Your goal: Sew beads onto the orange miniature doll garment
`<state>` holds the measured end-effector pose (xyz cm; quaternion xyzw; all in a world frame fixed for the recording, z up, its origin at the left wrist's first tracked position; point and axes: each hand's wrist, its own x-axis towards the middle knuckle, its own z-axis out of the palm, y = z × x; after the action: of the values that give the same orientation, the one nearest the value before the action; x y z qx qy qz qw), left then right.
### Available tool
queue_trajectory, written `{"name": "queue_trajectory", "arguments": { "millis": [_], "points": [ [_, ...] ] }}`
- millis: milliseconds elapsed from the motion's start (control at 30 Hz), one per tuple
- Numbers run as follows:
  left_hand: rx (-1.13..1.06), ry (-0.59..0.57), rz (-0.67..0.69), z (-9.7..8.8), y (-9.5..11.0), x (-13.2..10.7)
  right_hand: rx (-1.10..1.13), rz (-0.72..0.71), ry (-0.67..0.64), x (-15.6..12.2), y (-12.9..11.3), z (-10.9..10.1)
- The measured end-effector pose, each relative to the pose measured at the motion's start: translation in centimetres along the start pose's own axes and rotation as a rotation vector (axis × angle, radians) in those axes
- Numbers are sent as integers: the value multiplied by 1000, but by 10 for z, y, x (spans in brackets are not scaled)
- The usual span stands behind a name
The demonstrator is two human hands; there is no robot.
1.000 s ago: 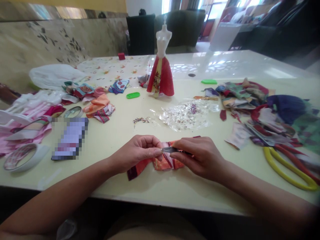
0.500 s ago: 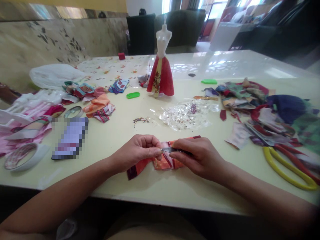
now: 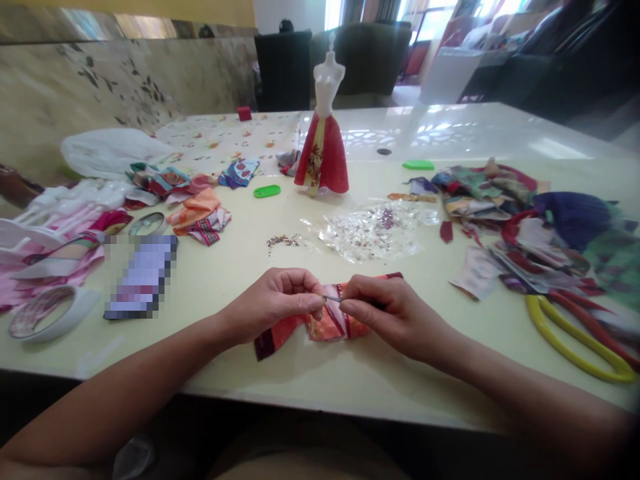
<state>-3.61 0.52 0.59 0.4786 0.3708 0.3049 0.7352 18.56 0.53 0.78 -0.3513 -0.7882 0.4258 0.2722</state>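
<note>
Between fingers [image 3: 303,305], slim grey tool [image 3: 332,299]

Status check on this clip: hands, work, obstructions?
Right hand grips slim metal tool; left hand pinched at its tip, contents unclear. Orange-red patterned fabric beneath, partly hidden. Clear plastic beyond, not blocking.
</note>
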Motion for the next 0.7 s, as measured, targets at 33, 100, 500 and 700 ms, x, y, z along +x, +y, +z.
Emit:
{"name": "queue_trajectory", "arguments": {
  "millis": [33,100,500,700],
  "points": [
    [5,-2,3,0,0,0,22,11,-7,0,0,0],
    [8,-16,8,-1,0,-1,63,27,-19,0,0,1],
    [16,-34,26,0,3,-1,195,113,-51,0,0,5],
    [16,-25,19,-1,2,0,121,158,-5,-2,-4,8]
  ]
}}
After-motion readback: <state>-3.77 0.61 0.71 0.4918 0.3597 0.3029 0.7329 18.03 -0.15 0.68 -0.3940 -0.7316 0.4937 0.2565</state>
